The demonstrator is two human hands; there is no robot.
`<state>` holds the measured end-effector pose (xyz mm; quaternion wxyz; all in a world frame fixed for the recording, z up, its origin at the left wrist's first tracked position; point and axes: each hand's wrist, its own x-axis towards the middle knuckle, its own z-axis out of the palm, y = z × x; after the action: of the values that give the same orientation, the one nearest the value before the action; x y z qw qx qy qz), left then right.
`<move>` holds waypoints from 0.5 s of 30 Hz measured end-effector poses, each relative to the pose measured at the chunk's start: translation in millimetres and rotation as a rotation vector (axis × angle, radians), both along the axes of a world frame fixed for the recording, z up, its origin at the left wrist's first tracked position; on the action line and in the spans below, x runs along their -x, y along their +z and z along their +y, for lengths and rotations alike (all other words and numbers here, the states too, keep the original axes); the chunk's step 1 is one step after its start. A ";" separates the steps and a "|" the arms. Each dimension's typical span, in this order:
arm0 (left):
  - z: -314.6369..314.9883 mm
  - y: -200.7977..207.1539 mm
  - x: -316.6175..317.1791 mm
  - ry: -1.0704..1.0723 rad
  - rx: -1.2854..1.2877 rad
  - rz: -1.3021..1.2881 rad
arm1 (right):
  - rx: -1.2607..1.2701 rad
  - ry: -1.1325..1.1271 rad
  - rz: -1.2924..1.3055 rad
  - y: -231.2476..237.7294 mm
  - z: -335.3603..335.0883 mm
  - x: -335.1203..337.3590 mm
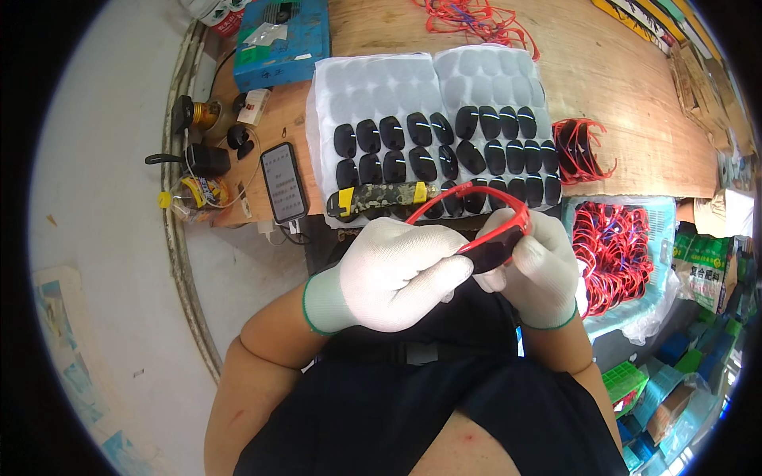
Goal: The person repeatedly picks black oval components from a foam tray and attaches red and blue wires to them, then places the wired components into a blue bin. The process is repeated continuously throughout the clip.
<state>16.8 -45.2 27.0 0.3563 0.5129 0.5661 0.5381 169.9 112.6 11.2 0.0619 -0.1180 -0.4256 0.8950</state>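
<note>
Leftmost on the bench, your phone (283, 181) lies near the edge, beside the white padded sheet (373, 75) bearing rows of dark lenses (394, 165). A tool handle (377, 198) wrapped in yellow tape lies across the lowest row; a nudge from your knuckles could roll it and scuff the lenses beneath.

Your gloved left hand (401, 274) has its fingers curled, thumb and forefinger pinching the near end of the red frame (520, 213), which you hold in front of you, just off the bench edge. A dark lens (487, 254) shows in its front. Your right hand (544, 266) pinches the other end, thumb on the near side; its remaining fingers are partly hidden. Pressing unevenly could pop the lens out or crack the rim, and slick glove fabric could let it drop.

Further right, stacked red glasses (583, 151) sit near the blue basket (668, 218) of tangled red frames (611, 258); a stray elbow could snag them.
</note>
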 end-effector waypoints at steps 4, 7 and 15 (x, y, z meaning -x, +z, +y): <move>-1.2 3.9 7.2 -0.079 0.068 -0.101 | -0.215 0.013 -0.144 15.2 1.8 -3.9; 3.8 -2.0 -2.6 0.057 -0.023 0.018 | -0.514 -0.006 -0.132 23.4 4.8 1.3; 12.1 17.0 -12.5 0.005 -0.122 0.181 | -0.436 0.138 -0.037 28.6 12.5 -6.6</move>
<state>29.3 -33.2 43.9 0.2706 0.5785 0.5634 0.5241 176.5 125.1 39.8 0.0165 -0.0888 -0.6171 0.7816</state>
